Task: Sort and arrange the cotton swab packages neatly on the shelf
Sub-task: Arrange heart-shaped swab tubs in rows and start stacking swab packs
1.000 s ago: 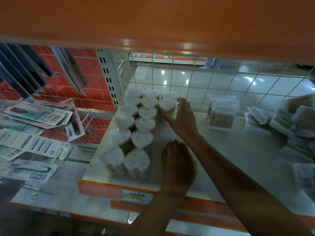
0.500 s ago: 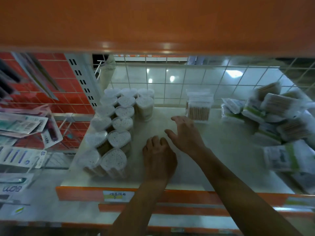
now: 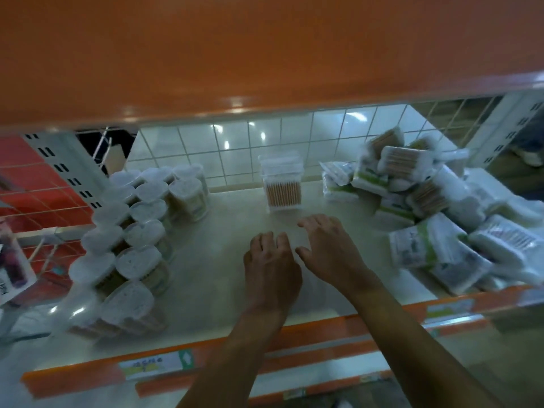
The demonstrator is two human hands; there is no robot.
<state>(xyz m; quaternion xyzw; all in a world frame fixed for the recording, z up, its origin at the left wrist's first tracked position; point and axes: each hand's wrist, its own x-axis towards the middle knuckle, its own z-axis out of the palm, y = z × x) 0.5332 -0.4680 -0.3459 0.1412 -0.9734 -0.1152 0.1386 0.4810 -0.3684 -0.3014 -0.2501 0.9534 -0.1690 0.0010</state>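
Observation:
Two rows of heart-shaped clear tubs of cotton swabs (image 3: 134, 234) stand along the left of the pale shelf (image 3: 212, 278). A square clear box of wooden-stick swabs (image 3: 282, 188) stands at the back centre. A loose heap of bagged swab packs (image 3: 435, 213) lies on the right. My left hand (image 3: 272, 269) rests palm down on the shelf's middle, holding nothing. My right hand (image 3: 331, 250) hovers just beside it, fingers spread, empty, a short way in front of the square box.
An orange shelf (image 3: 265, 54) overhangs the top of the view. A white wire grid (image 3: 265, 145) backs the shelf. Its orange front lip carries a price label (image 3: 153, 363). A slotted metal upright (image 3: 67, 169) and hanging carded goods (image 3: 11, 269) stand to the left.
My right hand has drawn back from the heart-shaped tubs to the shelf's middle beside my left hand. The view has swung right, bringing the heap of bagged packs fully in.

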